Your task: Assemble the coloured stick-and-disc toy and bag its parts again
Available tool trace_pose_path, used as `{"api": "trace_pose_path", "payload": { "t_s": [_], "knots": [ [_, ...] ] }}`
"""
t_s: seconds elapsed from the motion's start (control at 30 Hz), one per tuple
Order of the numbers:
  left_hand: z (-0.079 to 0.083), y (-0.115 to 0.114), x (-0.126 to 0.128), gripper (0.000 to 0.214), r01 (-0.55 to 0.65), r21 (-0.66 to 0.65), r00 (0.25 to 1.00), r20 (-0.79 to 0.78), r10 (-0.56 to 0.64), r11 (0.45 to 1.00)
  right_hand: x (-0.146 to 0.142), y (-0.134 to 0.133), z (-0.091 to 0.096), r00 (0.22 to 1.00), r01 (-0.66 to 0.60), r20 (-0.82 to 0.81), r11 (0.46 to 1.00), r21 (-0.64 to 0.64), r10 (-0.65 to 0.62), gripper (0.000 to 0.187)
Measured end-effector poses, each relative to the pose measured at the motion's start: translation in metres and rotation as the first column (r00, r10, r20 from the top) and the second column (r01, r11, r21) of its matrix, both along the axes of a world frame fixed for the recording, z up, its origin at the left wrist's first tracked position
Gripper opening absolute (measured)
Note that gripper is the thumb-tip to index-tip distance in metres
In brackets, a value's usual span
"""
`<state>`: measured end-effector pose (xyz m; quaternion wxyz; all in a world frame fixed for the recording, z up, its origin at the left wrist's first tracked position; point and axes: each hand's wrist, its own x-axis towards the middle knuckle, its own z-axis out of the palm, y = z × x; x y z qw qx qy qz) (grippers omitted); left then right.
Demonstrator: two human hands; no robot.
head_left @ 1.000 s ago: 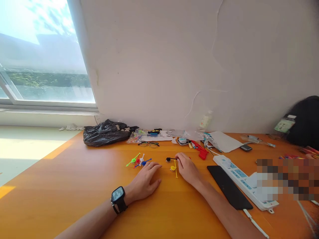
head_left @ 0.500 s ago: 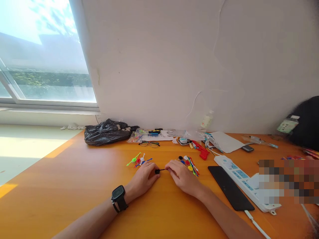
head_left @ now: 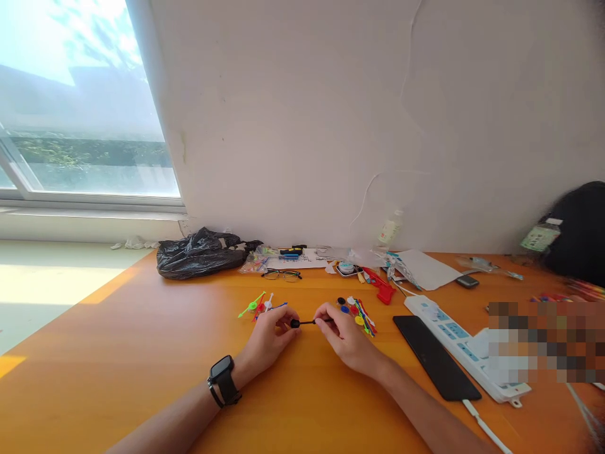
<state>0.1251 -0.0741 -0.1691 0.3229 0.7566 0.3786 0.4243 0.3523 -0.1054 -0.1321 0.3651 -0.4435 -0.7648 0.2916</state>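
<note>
Both my hands meet at the middle of the orange table [head_left: 142,353]. My left hand [head_left: 269,334], with a black watch on its wrist, pinches the round head of a small black stick piece [head_left: 302,323]. My right hand [head_left: 343,334] pinches the thin far end of the same piece. The piece lies level between my fingertips, just above the table. A pile of small coloured plastic sticks and discs [head_left: 359,312] lies just right of my right hand. A smaller cluster of coloured stick pieces [head_left: 259,305] lies just beyond my left hand.
A black phone [head_left: 435,364] and a white power strip [head_left: 460,343] lie to the right. A black plastic bag [head_left: 201,252], glasses [head_left: 282,274], a red tool [head_left: 380,287], papers and bottles line the wall. A dark bag [head_left: 579,230] sits at far right.
My right hand has carried the black stick piece from beside the yellow one toward the middle. My left hand rose from lying flat and took its round head; the coloured pile is uncovered.
</note>
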Motion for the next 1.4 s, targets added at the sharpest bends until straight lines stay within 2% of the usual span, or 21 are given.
{"api": "trace_pose_path", "payload": {
  "t_s": [0.13,0.27,0.57,0.77,1.13,1.23,1.4],
  "knots": [
    [0.001,-0.001,0.000,0.007,0.007,0.056,1.000,0.021,-0.008,0.998,-0.007,-0.001,-0.009,0.998,-0.067,-0.013,0.997,-0.028,0.066,0.021],
    [0.009,-0.006,0.002,0.008,0.061,0.124,0.998,-0.008,-0.061,0.990,-0.009,-0.002,-0.014,0.997,-0.071,-0.006,0.997,0.027,0.071,0.022],
    [0.025,-0.017,0.004,0.013,0.120,0.136,0.992,0.018,-0.124,0.983,-0.014,-0.008,-0.015,0.991,-0.122,-0.056,0.992,0.009,0.123,0.014],
    [0.024,-0.017,0.002,0.006,0.107,0.199,0.994,-0.009,-0.107,0.974,-0.012,-0.007,-0.015,0.996,-0.077,0.046,0.996,0.051,0.075,0.014],
    [0.017,-0.012,0.001,0.014,0.154,0.165,0.987,-0.069,-0.145,0.974,-0.010,-0.006,-0.011,0.992,-0.070,0.108,0.994,0.085,0.060,0.015],
    [0.014,-0.010,0.001,0.014,0.161,0.134,0.986,-0.062,-0.154,0.978,-0.009,-0.006,-0.009,0.990,-0.035,0.140,0.990,0.140,0.015,0.015],
    [0.006,-0.009,0.003,0.010,0.141,0.107,0.988,-0.084,-0.132,0.984,-0.002,0.001,-0.002,0.976,0.113,0.143,0.945,0.306,-0.163,0.019]
  ]
}}
